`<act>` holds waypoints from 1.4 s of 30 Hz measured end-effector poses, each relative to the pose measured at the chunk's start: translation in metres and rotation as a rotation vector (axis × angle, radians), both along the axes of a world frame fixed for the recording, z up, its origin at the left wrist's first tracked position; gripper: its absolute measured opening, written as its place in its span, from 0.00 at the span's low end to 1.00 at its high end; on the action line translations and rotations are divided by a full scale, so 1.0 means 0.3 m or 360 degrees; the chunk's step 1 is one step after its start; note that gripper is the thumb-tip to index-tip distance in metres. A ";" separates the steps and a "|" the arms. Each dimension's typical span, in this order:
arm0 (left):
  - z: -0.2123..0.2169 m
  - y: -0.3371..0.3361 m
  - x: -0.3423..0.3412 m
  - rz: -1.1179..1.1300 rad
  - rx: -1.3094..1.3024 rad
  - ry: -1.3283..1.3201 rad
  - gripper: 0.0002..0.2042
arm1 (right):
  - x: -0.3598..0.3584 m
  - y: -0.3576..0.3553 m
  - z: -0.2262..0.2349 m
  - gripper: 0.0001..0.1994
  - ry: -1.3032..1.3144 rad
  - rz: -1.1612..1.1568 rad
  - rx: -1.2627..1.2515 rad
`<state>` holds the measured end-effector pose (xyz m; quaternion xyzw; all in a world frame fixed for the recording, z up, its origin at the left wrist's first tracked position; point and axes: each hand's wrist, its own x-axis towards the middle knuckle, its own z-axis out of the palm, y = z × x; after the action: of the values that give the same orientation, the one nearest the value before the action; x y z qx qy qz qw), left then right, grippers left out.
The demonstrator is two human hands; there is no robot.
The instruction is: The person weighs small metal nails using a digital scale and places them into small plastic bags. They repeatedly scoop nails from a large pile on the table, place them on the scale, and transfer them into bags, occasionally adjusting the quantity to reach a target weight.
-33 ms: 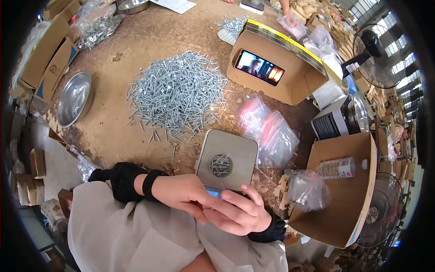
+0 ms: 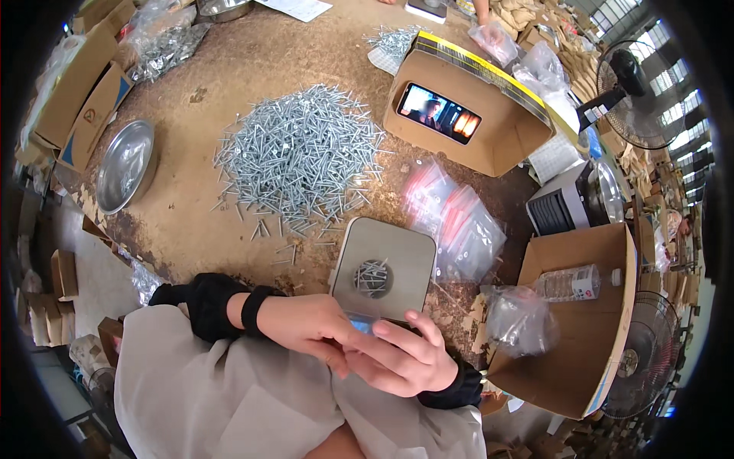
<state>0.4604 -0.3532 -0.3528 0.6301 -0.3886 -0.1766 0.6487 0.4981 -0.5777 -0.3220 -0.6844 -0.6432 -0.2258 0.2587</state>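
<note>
My left hand (image 2: 302, 324) and my right hand (image 2: 407, 362) meet at the near edge of a digital scale (image 2: 405, 252), in front of its small lit display. The left fingers are closed and partly hidden behind the right hand. On the right, two fingers lift apart while the others bend in against the left hand. A faint clear edge shows between them, but what they pinch cannot be made out. A few screws (image 2: 371, 277) lie on the scale's plate. Beyond it is a large pile of silver screws (image 2: 302, 153), with several loose ones at its near edge.
Clear zip bags (image 2: 459, 229) with red strips lie right of the scale. Behind them, a cardboard box (image 2: 505, 145) holds a phone (image 2: 439, 112). A steel bowl (image 2: 126, 168) stands left. Another box (image 2: 581, 367) holds a bottle (image 2: 567, 284). Another person's hand (image 2: 483, 17) shows at the far side.
</note>
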 end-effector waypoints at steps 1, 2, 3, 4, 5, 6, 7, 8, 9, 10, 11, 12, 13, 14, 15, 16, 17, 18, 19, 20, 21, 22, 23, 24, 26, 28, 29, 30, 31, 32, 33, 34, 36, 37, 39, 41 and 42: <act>-0.001 -0.001 0.003 -0.0052 0.0011 0.0038 0.09 | -0.002 0.001 0.001 0.11 -0.0025 -0.0027 -0.0005; 0.004 -0.004 0.005 -0.0027 -0.0041 0.0127 0.09 | -0.003 0.003 0.002 0.11 -0.0049 -0.0055 -0.0010; 0.015 -0.009 0.007 -0.0001 -0.0094 0.0216 0.09 | -0.003 0.005 0.002 0.10 -0.0072 -0.0082 -0.0016; 0.025 -0.014 0.004 0.0022 -0.0145 0.0303 0.10 | -0.004 0.007 -0.006 0.10 -0.0059 -0.0117 0.0022; 0.032 -0.018 -0.001 0.0015 -0.0223 0.0526 0.10 | -0.001 0.010 -0.022 0.10 -0.0045 -0.0154 0.0060; 0.037 -0.022 -0.006 0.0007 -0.0301 0.0751 0.10 | 0.001 0.014 -0.029 0.10 -0.0031 -0.0192 0.0098; 0.037 -0.026 -0.024 0.0005 -0.0379 0.0990 0.11 | -0.002 0.015 -0.030 0.10 -0.0060 -0.0184 0.0079; 0.021 -0.026 -0.034 0.0016 -0.0382 0.1019 0.10 | 0.001 0.012 -0.028 0.10 -0.0088 -0.0177 0.0059; 0.032 -0.021 -0.034 0.0103 -0.0375 0.1017 0.09 | 0.008 0.010 -0.026 0.10 -0.0116 -0.0169 0.0040; 0.046 -0.011 -0.030 0.0318 -0.0351 0.1002 0.09 | 0.013 0.012 -0.021 0.10 0.0012 -0.0064 0.0035; 0.057 0.003 -0.019 0.0529 -0.0324 0.0971 0.09 | 0.024 0.014 -0.005 0.10 0.0069 0.0003 -0.0034; 0.055 0.017 -0.016 0.0595 -0.0166 0.0674 0.09 | 0.025 0.011 -0.009 0.08 0.0145 -0.0024 -0.0080; 0.054 0.030 -0.002 0.0639 -0.0007 0.0362 0.09 | 0.026 0.010 -0.011 0.08 0.0207 -0.0065 -0.0124; 0.053 0.039 0.005 0.0678 0.0151 0.0049 0.09 | 0.020 0.014 -0.013 0.08 0.0149 -0.0167 -0.0130; 0.054 0.039 0.007 0.0707 0.0105 0.0146 0.10 | 0.013 0.018 -0.015 0.08 0.0091 -0.0268 -0.0136; 0.053 0.034 0.005 0.0747 0.0057 0.0250 0.10 | 0.008 0.022 -0.017 0.08 0.0037 -0.0359 -0.0145; 0.053 0.034 0.003 0.0786 0.0008 0.0353 0.11 | 0.009 0.023 -0.017 0.07 0.0057 -0.0314 -0.0140; 0.058 0.043 0.005 0.0718 0.0137 0.0144 0.08 | 0.015 0.021 -0.016 0.07 0.0076 -0.0270 -0.0135; 0.060 0.024 0.007 0.0811 0.0033 -0.0035 0.09 | 0.020 0.022 -0.019 0.06 0.0093 -0.0215 -0.0130; 0.064 -0.016 0.026 0.0884 -0.0072 -0.0212 0.12 | 0.017 0.020 -0.028 0.03 0.0111 -0.0202 -0.0155; 0.068 -0.027 0.027 0.0866 -0.0131 -0.0210 0.16 | 0.013 0.025 -0.021 0.02 0.0187 -0.0193 -0.0181; 0.072 -0.039 0.024 0.0851 -0.0185 -0.0206 0.20 | 0.008 0.032 -0.006 0.01 0.0267 -0.0180 -0.0203; 0.081 -0.037 0.014 0.0744 -0.0193 -0.0021 0.24 | 0.007 0.038 0.000 0.01 0.0348 -0.0168 -0.0227; 0.076 -0.032 0.009 0.0675 -0.0165 0.0080 0.26 | 0.017 0.034 -0.005 0.02 0.0417 -0.0080 -0.0294; 0.050 -0.017 0.002 0.0592 -0.0063 0.0197 0.28 | 0.030 0.036 0.003 0.04 0.0542 -0.0040 -0.0256; 0.018 0.028 0.024 0.0512 0.0155 0.0057 0.28 | 0.061 0.025 0.003 0.13 0.0665 -0.0056 -0.0184; 0.027 0.020 0.027 0.0641 0.0059 0.0123 0.26 | 0.082 0.021 0.013 0.23 0.0711 -0.0138 -0.0143; 0.019 0.020 0.026 0.0745 -0.0073 0.0238 0.25 | 0.104 0.020 0.027 0.29 0.0806 -0.0200 -0.0218; 0.014 0.018 0.031 0.0834 -0.0203 0.0350 0.24 | 0.126 0.015 0.040 0.35 0.0899 -0.0274 -0.0289; 0.010 0.017 0.037 0.0875 -0.0225 0.0327 0.23 | 0.148 0.010 0.022 0.38 0.0957 -0.0289 -0.0374; 0.008 0.018 0.042 0.0917 -0.0248 0.0305 0.23 | 0.168 0.005 -0.017 0.41 0.1015 -0.0303 -0.0459; 0.003 0.016 0.048 0.0955 -0.0275 0.0280 0.22 | 0.182 0.001 -0.052 0.44 0.1071 -0.0320 -0.0545; -0.014 0.013 0.061 0.1021 -0.0050 0.0009 0.22 | 0.201 0.005 -0.093 0.46 0.1127 -0.0275 -0.0567; -0.023 0.012 0.064 0.1060 0.0061 -0.0128 0.22 | 0.205 0.011 -0.109 0.47 0.1153 -0.0247 -0.0581; -0.032 0.001 0.066 0.1159 0.0188 -0.0134 0.21 | 0.205 0.022 -0.121 0.46 0.1085 -0.0292 -0.0515; -0.040 0.002 0.069 0.1221 0.0294 -0.0155 0.20 | 0.203 0.027 -0.117 0.45 0.1064 -0.0316 -0.0469; -0.044 0.006 0.074 0.1229 0.0333 -0.0175 0.20 | 0.203 0.025 -0.107 0.45 0.1046 -0.0355 -0.0446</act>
<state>0.4825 -0.3513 -0.3660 0.8009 -0.1373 0.0755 0.5779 0.5589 -0.5701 -0.3539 -0.8150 -0.4720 0.0694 0.3290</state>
